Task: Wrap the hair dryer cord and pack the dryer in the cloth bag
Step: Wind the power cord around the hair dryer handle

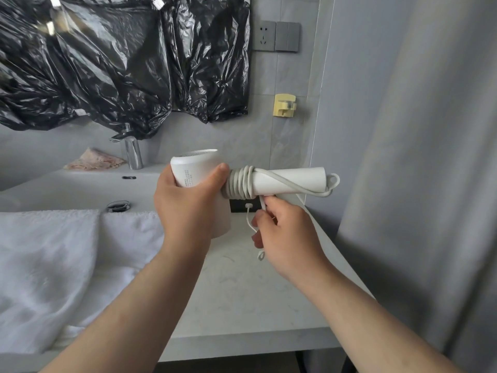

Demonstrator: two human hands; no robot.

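A white hair dryer [290,180] is held above the counter, its handle pointing right. My left hand [185,203] grips the dryer's round head. The pale cord [239,184] is coiled several turns around the handle next to the head, and one strand runs along the handle to a loop at its end. My right hand [282,227] is just below the handle and pinches the loose end of the cord, while a thin white string hangs by its fingers. No cloth bag is in view.
A white towel [53,265] drapes over the sink's front. The faucet [131,153] stands behind, under black plastic sheeting [121,63]. A yellow wall holder [284,105] and a socket [265,35] sit on the tiled wall. Grey curtain [416,157] hangs at right. Marble counter [255,305] lies below.
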